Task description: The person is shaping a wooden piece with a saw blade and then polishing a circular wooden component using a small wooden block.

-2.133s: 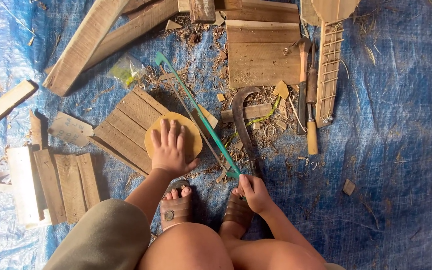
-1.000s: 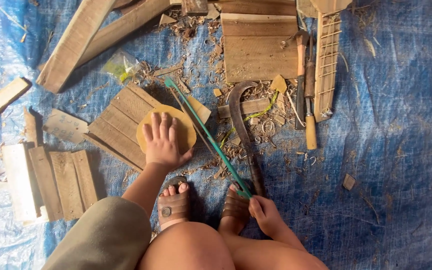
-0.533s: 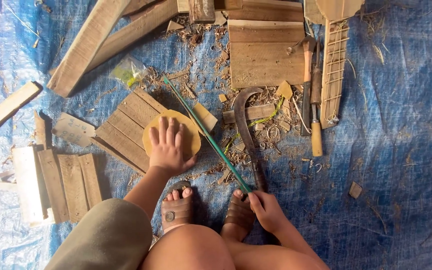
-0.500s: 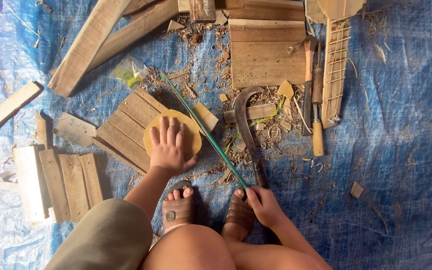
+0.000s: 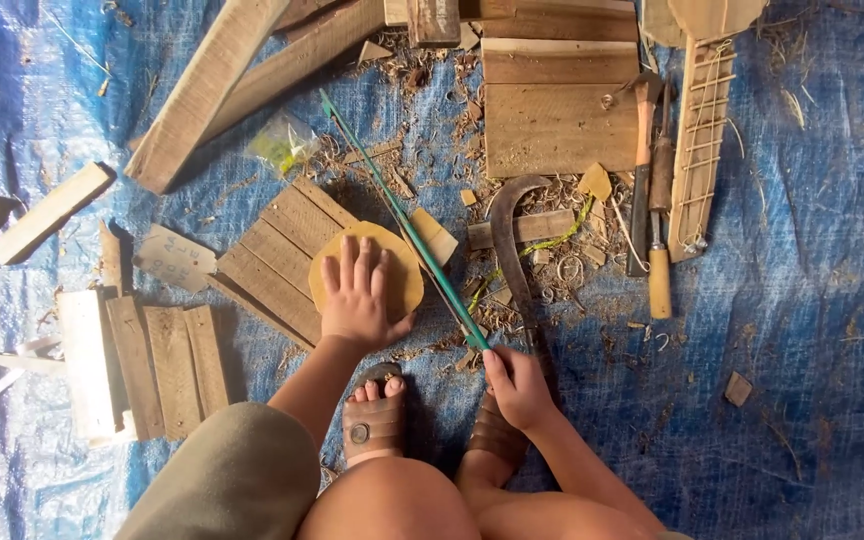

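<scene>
Under the left hand (image 5: 357, 300), part of the round yellowish wooden disc (image 5: 392, 262) is hidden; its fingers (image 5: 348, 266) lie spread and flat, pressing it onto a slatted wooden board (image 5: 277, 255). Right hand (image 5: 518, 385) fingers close around the near end of a thin green-framed saw (image 5: 402, 218), so the handle cannot be made out; the blade runs diagonally past the disc's right edge. Planks at the top, including a long pale one (image 5: 207, 90), are cut off by the frame, as is a slatted piece (image 5: 157, 372) partly covered by the person's khaki-clad knee. Blue tarp (image 5: 812, 330) lies open and mostly bare on the right. A curved sickle blade (image 5: 508, 240) sits just beside the saw, among shavings. Near the top, a small clear plastic bag (image 5: 284, 145) with yellow-green contents lies crumpled; its details are too small to tell. Both sandalled feet (image 5: 375, 425) rest below the disc.
</scene>
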